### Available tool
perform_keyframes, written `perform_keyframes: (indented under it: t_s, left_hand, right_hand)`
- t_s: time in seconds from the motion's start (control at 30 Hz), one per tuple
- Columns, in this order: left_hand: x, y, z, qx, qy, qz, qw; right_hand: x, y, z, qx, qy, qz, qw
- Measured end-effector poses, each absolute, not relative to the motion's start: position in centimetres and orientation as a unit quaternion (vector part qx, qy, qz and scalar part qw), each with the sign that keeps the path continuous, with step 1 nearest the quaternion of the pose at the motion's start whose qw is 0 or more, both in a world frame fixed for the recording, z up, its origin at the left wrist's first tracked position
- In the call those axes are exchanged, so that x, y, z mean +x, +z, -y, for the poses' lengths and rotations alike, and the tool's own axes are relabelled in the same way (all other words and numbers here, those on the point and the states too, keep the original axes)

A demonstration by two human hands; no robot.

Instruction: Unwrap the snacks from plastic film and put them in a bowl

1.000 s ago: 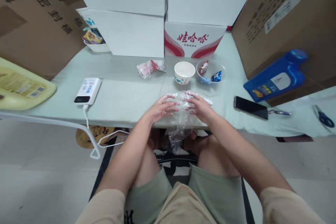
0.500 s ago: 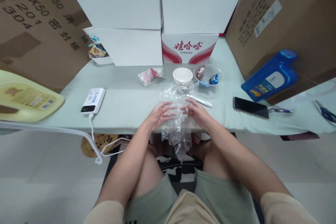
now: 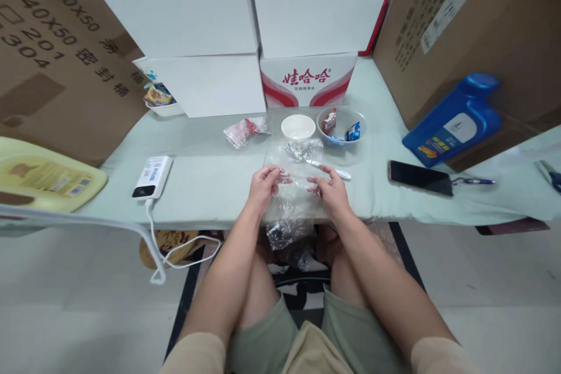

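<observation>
A sheet of clear plastic film point(image 3: 293, 198) lies on the table's near edge and hangs crumpled over it toward my knees. My left hand point(image 3: 264, 185) pinches the film's left side with curled fingers. My right hand point(image 3: 329, 187) grips its right side the same way. Just beyond my hands lies a white plastic spoon point(image 3: 329, 169) on the film. Behind it stands a white paper cup point(image 3: 298, 127), and right of that a clear bowl point(image 3: 342, 126) with small snack packets.
A light green table point(image 3: 210, 169) holds a white power bank point(image 3: 152, 176) with its cable, a small red-and-clear bag point(image 3: 243, 129), a black phone point(image 3: 419, 178), a pen point(image 3: 473, 182), a blue jug point(image 3: 453, 120) and a yellow jug point(image 3: 48, 175). Cardboard and white boxes wall the back.
My hands slid back toward the table's near edge and went from lying flat on the film to pinching it. The spoon is now uncovered. The camera shifted slightly.
</observation>
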State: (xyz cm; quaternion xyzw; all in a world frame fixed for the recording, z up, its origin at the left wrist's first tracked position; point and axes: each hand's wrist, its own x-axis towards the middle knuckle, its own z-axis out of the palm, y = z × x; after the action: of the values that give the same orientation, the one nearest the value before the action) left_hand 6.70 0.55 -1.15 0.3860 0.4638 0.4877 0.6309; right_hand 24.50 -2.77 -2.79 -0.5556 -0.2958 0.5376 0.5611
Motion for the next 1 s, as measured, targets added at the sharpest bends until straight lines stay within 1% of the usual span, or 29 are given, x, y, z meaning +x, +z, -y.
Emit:
perform_keyframes:
  t_s: [0.07, 0.17, 0.23, 0.33, 0.4, 0.47, 0.57, 0.63, 0.67, 0.73, 0.83, 0.93, 1.0]
  left_hand:
    - [6.3, -1.1, -0.7, 0.39, 0.475, -0.469, 0.634]
    - [5.5, -1.1, -0.5, 0.388, 0.42, -0.481, 0.665]
    - [5.0, -1.1, -0.4, 0.407, 0.41, -0.489, 0.654]
    - [4.5, -1.4, -0.5, 0.445, 0.447, -0.493, 0.6]
    - [4.0, -1.5, -0.8, 0.429, 0.478, -0.49, 0.589]
    - [3.6, -1.7, -1.0, 0.39, 0.457, -0.485, 0.636]
    - [3.4, -1.9, -0.9, 0.386, 0.305, -0.453, 0.743]
    - [3.7, -1.9, -0.7, 0.429, 0.24, -0.408, 0.77]
    - [3.9, -1.9, -0.6, 0.45, 0.242, -0.383, 0.77]
    - [4.5, -1.6, -0.3, 0.477, 0.29, -0.351, 0.752]
    - [5.2, -1.1, -0.1, 0.475, 0.339, -0.392, 0.711]
    - [5.4, -1.0, -0.1, 0.448, 0.318, -0.483, 0.681]
    - [5.3, -1.1, -0.2, 0.44, 0.305, -0.512, 0.671]
  right_hand:
    - [24.3, -2.6, 2.7, -0.55, 0.552, 0.293, 0.555]
    - [24.3, -2.4, 2.8, -0.561, 0.587, 0.287, 0.508]
    - [24.4, -2.4, 2.7, -0.565, 0.6, 0.284, 0.49]
    - [24.8, -2.4, 2.5, -0.551, 0.56, 0.316, 0.532]
    - [25.3, -2.3, 2.5, -0.534, 0.526, 0.342, 0.566]
    - [25.7, -2.2, 2.6, -0.52, 0.522, 0.339, 0.585]
    - [26.0, -1.9, 2.7, -0.496, 0.547, 0.307, 0.601]
    - [25.9, -1.9, 2.8, -0.484, 0.56, 0.304, 0.6]
    - [25.7, -1.8, 2.8, -0.482, 0.563, 0.304, 0.598]
    - [25.4, -1.8, 2.8, -0.492, 0.561, 0.301, 0.594]
    - [25.4, -1.7, 2.8, -0.53, 0.567, 0.283, 0.564]
    - [26.0, -1.7, 3.1, -0.583, 0.589, 0.244, 0.503]
    - [26.4, -1.8, 3.3, -0.594, 0.615, 0.224, 0.468]
